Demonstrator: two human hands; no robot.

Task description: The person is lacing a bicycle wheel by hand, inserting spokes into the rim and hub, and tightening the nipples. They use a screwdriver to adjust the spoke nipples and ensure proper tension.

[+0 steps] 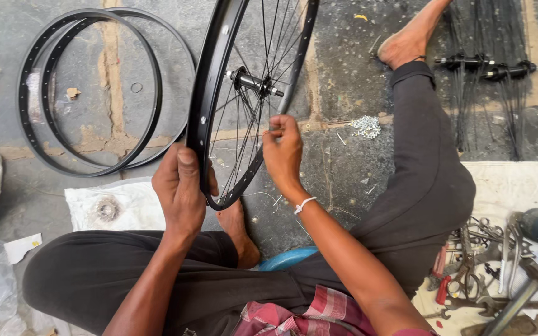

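While the left hand (pixel 180 186) grips the wheel rim (pixel 210 81), the right hand (pixel 283 149) pinches a spoke (pixel 258 118).

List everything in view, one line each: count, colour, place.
Spoked wheel: one, black, upright at centre.
Bare rims: two, black, flat on floor, upper left.
Hubs with spokes: two, black, upper right.
Small metal bits: one heap, silver, floor right of wheel.
Hand tools: many, grey and red, on cloth, lower right.
Left hand: one, gripping the wheel's rim.
Right hand: one, fingers pinching at the spokes.
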